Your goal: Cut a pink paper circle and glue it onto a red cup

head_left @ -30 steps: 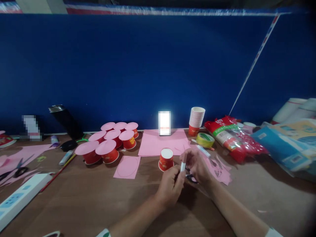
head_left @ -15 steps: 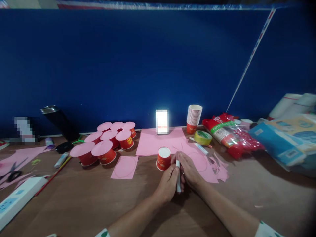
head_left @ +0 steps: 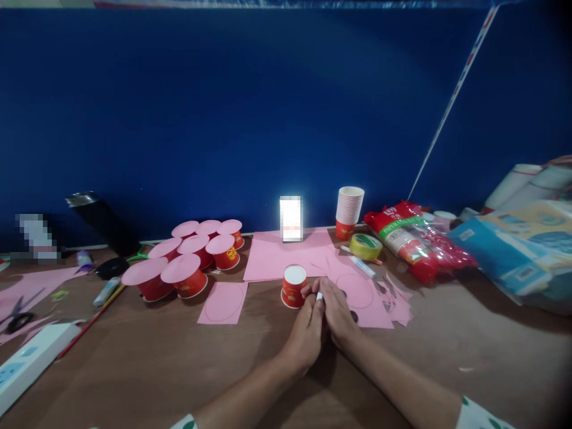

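Note:
My left hand [head_left: 308, 333] and my right hand [head_left: 335, 313] are pressed together in front of me, fingers closed around a slim white tube [head_left: 319, 296]. Only its tip shows above my left thumb; the rest is hidden. An upturned red paper cup [head_left: 294, 289] with a white base stands just beyond my left hand, close to my right fingertips. Right of my right hand lies pink paper with a drawn circle [head_left: 361, 292]. Two small dark bits peek out beside that hand, too covered to name. Left of the cup is a pink square with a circle [head_left: 223, 302].
Several upturned red cups topped with pink discs [head_left: 181, 268] stand at left. Pink sheets [head_left: 268, 256] lie behind the cup. Farther right are a cup stack [head_left: 350, 205], a tape roll [head_left: 365, 247] and a red bag [head_left: 397, 238]. Scissors [head_left: 20, 322] and a power strip [head_left: 31, 351] lie left.
The white tube, seen at nearly full length before, is now mostly covered by my hands. My right hand has turned inward over it. Dark bits now show beside my right hand.

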### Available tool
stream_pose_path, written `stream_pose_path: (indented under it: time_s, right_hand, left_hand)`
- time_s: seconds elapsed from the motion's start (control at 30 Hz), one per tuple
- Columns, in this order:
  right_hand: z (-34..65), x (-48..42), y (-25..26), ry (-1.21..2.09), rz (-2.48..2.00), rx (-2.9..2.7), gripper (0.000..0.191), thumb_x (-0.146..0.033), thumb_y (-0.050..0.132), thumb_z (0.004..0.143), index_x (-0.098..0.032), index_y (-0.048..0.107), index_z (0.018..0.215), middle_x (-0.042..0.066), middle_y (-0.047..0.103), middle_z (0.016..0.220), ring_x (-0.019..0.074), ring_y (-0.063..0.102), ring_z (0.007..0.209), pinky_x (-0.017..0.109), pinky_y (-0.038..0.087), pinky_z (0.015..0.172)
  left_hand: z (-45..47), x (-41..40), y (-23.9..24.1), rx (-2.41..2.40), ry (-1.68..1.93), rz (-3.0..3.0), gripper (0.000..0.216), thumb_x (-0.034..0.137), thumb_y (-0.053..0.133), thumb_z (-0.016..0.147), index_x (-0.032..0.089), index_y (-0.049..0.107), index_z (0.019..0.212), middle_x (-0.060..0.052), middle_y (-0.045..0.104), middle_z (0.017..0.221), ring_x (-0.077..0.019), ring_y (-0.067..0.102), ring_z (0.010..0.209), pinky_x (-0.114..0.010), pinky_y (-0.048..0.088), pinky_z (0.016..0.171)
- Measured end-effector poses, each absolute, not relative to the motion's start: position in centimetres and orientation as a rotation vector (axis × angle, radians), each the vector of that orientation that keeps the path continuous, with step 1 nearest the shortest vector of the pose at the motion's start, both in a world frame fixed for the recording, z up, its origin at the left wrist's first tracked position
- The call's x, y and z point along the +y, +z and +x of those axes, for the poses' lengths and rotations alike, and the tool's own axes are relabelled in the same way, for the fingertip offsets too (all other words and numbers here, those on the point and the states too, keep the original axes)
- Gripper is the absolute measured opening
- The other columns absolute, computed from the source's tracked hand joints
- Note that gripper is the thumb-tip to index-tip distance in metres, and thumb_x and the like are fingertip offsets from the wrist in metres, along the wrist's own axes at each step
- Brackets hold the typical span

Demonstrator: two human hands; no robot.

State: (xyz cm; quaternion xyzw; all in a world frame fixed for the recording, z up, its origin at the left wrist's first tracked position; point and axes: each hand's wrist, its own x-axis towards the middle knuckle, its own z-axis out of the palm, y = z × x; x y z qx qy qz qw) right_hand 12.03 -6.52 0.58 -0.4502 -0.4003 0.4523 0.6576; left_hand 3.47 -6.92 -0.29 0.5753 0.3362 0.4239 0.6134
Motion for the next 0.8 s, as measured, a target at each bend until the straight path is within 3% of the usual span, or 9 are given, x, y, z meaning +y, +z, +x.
stream_pose_path:
  time_s: [0.53,0.6,0.67,0.73,0.8]
  right_hand:
    - [11.8,-6.5,1.4,1.042,-1.094,-0.737,0.037,-0.055,0.055,0.080,-0.021,0.053,0.066,0.004,0.069,0.076,0.0201,0.061,0.075,0.033,0.045,0.071]
    - [11.8,-6.4,1.6,1.111,-1.062,-0.693,0.036,-0.054,0.056,0.080,-0.021,0.053,0.065,0.004,0.070,0.077,0.0200,0.062,0.076,0.033,0.045,0.070]
    - [11.9,-6.3,1.7,1.261,-0.992,-0.657,0.034,-0.052,0.058,0.080,-0.021,0.052,0.066,0.004,0.070,0.080,0.0198,0.062,0.077,0.032,0.046,0.070]
    - [12.2,-6.1,1.7,1.431,-0.910,-0.640,0.033,-0.050,0.060,0.080,-0.021,0.053,0.069,0.003,0.070,0.083,0.0192,0.063,0.078,0.030,0.046,0.069]
    - [12.6,-6.0,1.8,1.547,-0.832,-0.635,0.033,-0.052,0.060,0.081,-0.020,0.055,0.072,0.003,0.070,0.085,0.0186,0.063,0.078,0.029,0.046,0.068]
  left_hand:
    - [3.8,-7.2,0.5,0.866,0.951,1.337,0.037,0.043,0.043,0.091,0.017,0.056,0.113,-0.013,0.056,0.125,-0.0229,0.049,0.118,-0.035,0.032,0.104]
    - [3.9,-7.4,0.6,0.900,0.954,1.268,0.034,0.045,0.045,0.089,0.019,0.056,0.108,-0.010,0.062,0.109,-0.0200,0.058,0.100,-0.032,0.042,0.091]
    - [4.0,-7.7,0.7,0.933,0.865,1.123,0.032,0.048,0.043,0.089,0.021,0.052,0.103,-0.002,0.059,0.077,-0.0137,0.055,0.064,-0.026,0.046,0.060]
    - [4.0,-8.0,1.0,0.927,0.757,0.981,0.033,0.052,0.042,0.087,0.023,0.046,0.101,0.007,0.043,0.057,-0.0083,0.036,0.041,-0.020,0.029,0.039]
    - [4.0,-8.2,1.2,0.892,0.724,0.933,0.036,0.056,0.044,0.085,0.023,0.042,0.100,0.010,0.037,0.053,-0.0061,0.027,0.036,-0.017,0.020,0.034]
